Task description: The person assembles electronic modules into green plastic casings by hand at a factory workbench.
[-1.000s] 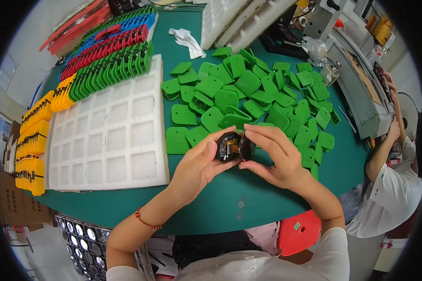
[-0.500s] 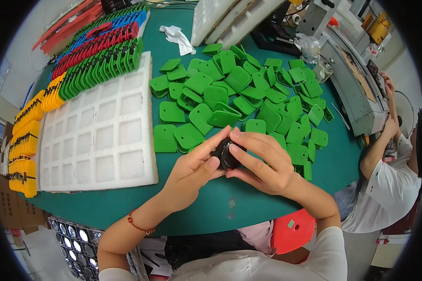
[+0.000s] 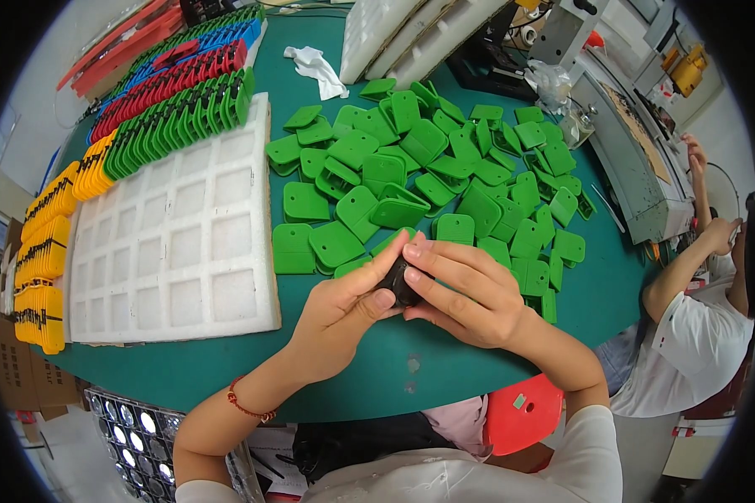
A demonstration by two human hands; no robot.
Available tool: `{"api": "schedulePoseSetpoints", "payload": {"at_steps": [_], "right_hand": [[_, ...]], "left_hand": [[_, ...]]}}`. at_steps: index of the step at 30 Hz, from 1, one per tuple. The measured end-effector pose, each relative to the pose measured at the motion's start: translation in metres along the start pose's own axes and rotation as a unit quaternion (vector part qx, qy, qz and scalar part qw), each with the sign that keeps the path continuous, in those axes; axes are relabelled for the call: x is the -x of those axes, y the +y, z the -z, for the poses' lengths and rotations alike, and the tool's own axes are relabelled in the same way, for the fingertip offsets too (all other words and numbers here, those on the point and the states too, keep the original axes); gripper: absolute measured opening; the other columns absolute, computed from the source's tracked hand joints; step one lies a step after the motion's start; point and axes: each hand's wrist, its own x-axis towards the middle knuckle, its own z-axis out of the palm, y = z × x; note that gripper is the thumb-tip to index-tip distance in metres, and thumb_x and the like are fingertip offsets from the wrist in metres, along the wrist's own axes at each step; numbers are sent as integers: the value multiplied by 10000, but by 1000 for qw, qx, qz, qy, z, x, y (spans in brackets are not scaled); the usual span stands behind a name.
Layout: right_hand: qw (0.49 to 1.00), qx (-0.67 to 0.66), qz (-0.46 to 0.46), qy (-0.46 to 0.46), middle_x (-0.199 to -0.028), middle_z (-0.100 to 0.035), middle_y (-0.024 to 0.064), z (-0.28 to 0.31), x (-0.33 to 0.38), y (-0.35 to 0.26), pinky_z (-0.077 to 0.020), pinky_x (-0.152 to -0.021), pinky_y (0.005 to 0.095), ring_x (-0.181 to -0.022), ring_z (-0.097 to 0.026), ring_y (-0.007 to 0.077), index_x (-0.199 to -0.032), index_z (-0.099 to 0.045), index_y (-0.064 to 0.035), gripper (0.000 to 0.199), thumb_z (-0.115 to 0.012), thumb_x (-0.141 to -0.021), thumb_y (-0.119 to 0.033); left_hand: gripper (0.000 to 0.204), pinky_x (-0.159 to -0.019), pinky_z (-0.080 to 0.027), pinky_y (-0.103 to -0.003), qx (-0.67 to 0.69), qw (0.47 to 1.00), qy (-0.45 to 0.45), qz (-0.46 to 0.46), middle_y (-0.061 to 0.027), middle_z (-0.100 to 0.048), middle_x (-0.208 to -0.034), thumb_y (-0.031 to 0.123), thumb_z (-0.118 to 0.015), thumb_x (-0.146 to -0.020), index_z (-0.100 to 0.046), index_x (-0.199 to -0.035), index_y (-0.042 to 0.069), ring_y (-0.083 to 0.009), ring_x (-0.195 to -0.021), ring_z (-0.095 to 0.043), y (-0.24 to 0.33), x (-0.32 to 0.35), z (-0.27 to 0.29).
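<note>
A small round black part (image 3: 403, 287) is pinched between my two hands above the front half of the table; its exact kind is hard to make out. My left hand (image 3: 341, 312) grips it from the left, the thumb pressed on its near side. On the other side, my right hand (image 3: 476, 295) has its fingertips over the top and the thumb below. The fingers cover most of it. Just beyond my fingertips lies a loose heap of green plastic folded pieces (image 3: 384, 170), each with a small hole.
To the left, a white foam tray (image 3: 264, 210) with square pockets lies beside rows of yellow (image 3: 46, 251), green (image 3: 184, 117), red and blue pieces. Foam slabs (image 3: 398, 46) and a grey machine (image 3: 625, 142) stand at the back. A co-worker (image 3: 688, 335) sits at right.
My fingers have closed further over the black part, which has tilted and shows less of its round face. The co-worker's nearer hand has moved slightly to the right.
</note>
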Motion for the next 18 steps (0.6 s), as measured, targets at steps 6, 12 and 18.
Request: {"api": "schedulePoseSetpoints", "payload": {"at_steps": [6,12,18], "right_hand": [[1000,-6,4,-6,-1073,-616,180,0,0,1,-545,-748,342,-919,-619,297,-1007,-626,58,410,-727,-648,-111],[1000,-7,10,-14,-1070,-616,180,1,-1,3,-546,-750,342,-917,-619,297,-1015,-624,59,415,-723,-649,-111],[1000,-2,5,-9,-1075,-613,181,1,0,1,-548,-749,339,-917,-621,295,-1017,-625,56,409,-723,-659,-118]], "left_hand": [[481,-949,-446,-301,-11,1000,9,5,-113,-388,-1386,161,-397,-981,-243,-1412,14,-169,-1167,-463,0,1,0],[476,-936,-455,-298,-18,1000,11,0,-104,-422,-1354,161,-400,-981,-255,-1410,17,-156,-1135,-481,-2,1,0],[474,-912,-459,-279,-46,999,21,-15,-103,-464,-1325,160,-407,-979,-264,-1408,16,-136,-1083,-513,-4,1,0]]}}
